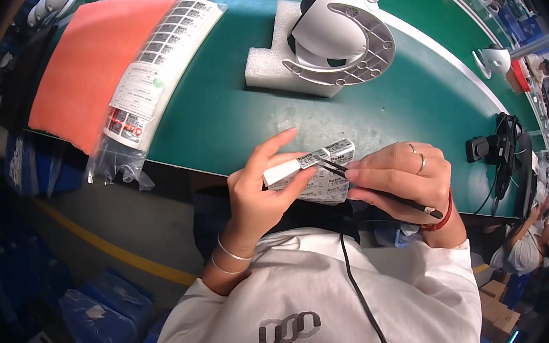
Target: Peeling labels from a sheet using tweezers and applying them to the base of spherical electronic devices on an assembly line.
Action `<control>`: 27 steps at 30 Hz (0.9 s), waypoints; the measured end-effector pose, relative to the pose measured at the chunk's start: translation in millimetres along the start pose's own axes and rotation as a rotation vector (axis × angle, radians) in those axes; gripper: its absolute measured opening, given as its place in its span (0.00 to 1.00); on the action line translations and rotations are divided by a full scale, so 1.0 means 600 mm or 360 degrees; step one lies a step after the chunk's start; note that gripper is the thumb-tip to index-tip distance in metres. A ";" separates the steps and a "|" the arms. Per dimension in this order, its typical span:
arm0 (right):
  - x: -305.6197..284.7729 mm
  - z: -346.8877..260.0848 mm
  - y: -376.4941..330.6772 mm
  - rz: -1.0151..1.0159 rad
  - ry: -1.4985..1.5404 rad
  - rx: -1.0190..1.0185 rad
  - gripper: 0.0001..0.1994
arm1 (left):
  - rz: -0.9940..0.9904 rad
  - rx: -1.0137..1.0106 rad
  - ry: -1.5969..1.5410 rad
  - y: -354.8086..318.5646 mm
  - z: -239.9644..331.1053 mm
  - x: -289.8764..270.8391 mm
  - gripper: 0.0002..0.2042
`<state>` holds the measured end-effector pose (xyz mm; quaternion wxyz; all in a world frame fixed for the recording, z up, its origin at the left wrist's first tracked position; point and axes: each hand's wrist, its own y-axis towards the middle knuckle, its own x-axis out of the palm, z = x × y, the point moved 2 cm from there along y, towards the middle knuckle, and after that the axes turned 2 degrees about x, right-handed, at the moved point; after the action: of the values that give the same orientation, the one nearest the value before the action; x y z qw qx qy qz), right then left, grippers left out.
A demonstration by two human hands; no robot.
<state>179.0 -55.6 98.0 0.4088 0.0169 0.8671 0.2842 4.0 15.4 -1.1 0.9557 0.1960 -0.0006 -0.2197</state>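
My left hand (265,195) grips a small white block with a label on it (290,166), held just above the near edge of the green table (230,119). My right hand (402,179) pinches black tweezers (382,191), whose tips touch the label at the block's right end. Under both hands lies a sheet of small printed labels (328,183). A white dome-shaped device with a round perforated base (340,33) lies tilted on a white foam block (271,63) further back on the table.
An orange pad (95,63) lies at the far left, and over its right edge sits a clear bag of label sheets (159,67). A black cabled device (490,147) sits at the right edge. Blue crates (103,313) stand on the floor. Another person (526,246) sits at lower right.
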 end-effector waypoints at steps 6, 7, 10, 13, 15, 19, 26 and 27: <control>-0.008 0.003 0.002 -0.0055 0.0118 0.0086 0.10 | -0.0088 0.0064 -0.0009 0.002 -0.006 -0.003 0.29; -0.010 0.006 0.002 0.0040 0.0081 0.0105 0.10 | -0.0152 0.0080 0.0025 0.002 -0.006 -0.003 0.31; -0.009 0.015 0.001 0.0235 -0.0024 0.0101 0.11 | -0.0135 -0.0011 -0.0033 0.002 -0.007 -0.007 0.32; 0.007 0.025 0.001 0.0414 -0.0394 -0.0163 0.13 | -0.0138 -0.0044 -0.0044 0.002 -0.004 -0.011 0.31; 0.023 0.035 0.000 0.0392 -0.0583 -0.0208 0.15 | -0.0183 -0.0035 -0.0020 0.005 -0.005 -0.012 0.30; 0.047 0.061 0.000 0.0487 -0.0711 -0.0265 0.17 | -0.0261 -0.0056 0.0011 0.008 -0.006 -0.013 0.29; 0.060 0.083 0.003 0.0476 -0.0776 -0.0261 0.14 | -0.0283 0.0005 0.0016 0.011 -0.007 -0.013 0.27; 0.061 0.083 0.004 0.0483 -0.0775 -0.0290 0.13 | -0.0282 0.0004 0.0011 0.011 -0.007 -0.013 0.27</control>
<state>189.7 -20.2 48.2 0.5573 0.1773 0.7021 0.4063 0.0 25.9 -1.5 0.9323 0.1973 0.0199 -0.3026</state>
